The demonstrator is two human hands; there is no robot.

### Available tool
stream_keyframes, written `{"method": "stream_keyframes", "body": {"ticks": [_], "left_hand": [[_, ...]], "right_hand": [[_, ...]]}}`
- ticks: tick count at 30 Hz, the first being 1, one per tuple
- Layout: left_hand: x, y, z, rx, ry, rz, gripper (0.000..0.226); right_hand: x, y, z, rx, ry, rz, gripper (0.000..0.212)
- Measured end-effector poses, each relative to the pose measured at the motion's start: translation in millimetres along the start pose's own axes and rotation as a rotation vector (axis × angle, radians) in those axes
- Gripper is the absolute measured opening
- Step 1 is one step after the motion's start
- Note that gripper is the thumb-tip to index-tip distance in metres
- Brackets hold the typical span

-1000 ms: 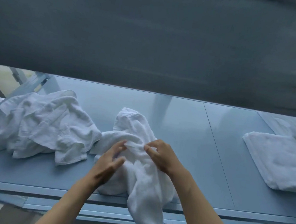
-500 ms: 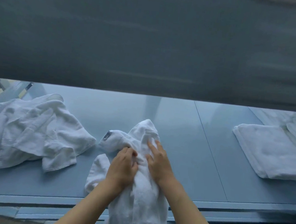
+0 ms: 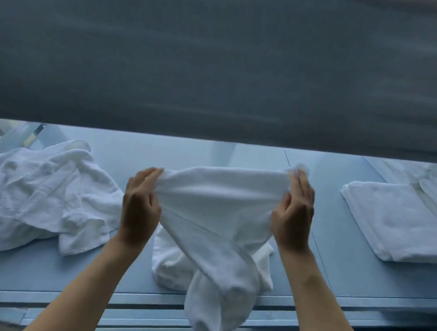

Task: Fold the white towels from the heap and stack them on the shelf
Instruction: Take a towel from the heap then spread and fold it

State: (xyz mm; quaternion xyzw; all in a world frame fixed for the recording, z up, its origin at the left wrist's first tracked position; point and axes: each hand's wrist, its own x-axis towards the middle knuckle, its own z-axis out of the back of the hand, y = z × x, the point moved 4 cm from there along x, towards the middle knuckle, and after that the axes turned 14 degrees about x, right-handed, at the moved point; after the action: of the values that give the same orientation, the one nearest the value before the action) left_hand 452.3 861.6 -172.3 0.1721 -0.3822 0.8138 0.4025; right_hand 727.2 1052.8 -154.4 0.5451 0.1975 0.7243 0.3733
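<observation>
A white terry towel [image 3: 216,202] is stretched between both hands above the pale blue-grey shelf [image 3: 335,270]. Its top edge is pulled into a shallow, taut arc, while the rest sags in soft folds. The lower part is bunched on the smooth shelf surface, and one twisted tail hangs over the front lip. The left hand [image 3: 140,206] grips one end of that edge, its fingers [image 3: 147,175] curled and clamped on the cloth. The right hand [image 3: 294,215] pinches the other end – its fingers [image 3: 301,184] are straighter, with the corner poking out above them.

To the left, just beside the left wrist, lies the heap [image 3: 41,193], crumpled, nubbly and full of creases. Well apart on the right, the folded towels [image 3: 398,222] sit as a flat rectangular stack with squared edges – more folded white cloth lies behind it. A dark, matte upper board [image 3: 222,59] fills the top of the view, blurred.
</observation>
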Motion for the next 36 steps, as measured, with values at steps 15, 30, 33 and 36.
{"method": "stream_keyframes", "body": {"ticks": [15, 30, 33, 36], "left_hand": [[-75.6, -10.4, -87.2, 0.135, 0.865, -0.066, 0.066], [-108.6, -39.7, -32.9, 0.085, 0.847, -0.498, 0.087], [-124.6, -46.7, -32.6, 0.047, 0.932, -0.426, 0.084], [-125.4, -42.9, -24.0, -0.147, 1.0, -0.161, 0.065]], "right_hand": [[-79.7, -51.9, -19.3, 0.085, 0.514, -0.582, 0.058], [-128.0, -43.5, 29.3, 0.138, 0.735, -0.525, 0.082], [-127.9, -42.5, 32.5, -0.005, 0.643, -0.493, 0.068], [-114.3, -34.4, 42.4, -0.147, 0.392, -0.364, 0.034]]}}
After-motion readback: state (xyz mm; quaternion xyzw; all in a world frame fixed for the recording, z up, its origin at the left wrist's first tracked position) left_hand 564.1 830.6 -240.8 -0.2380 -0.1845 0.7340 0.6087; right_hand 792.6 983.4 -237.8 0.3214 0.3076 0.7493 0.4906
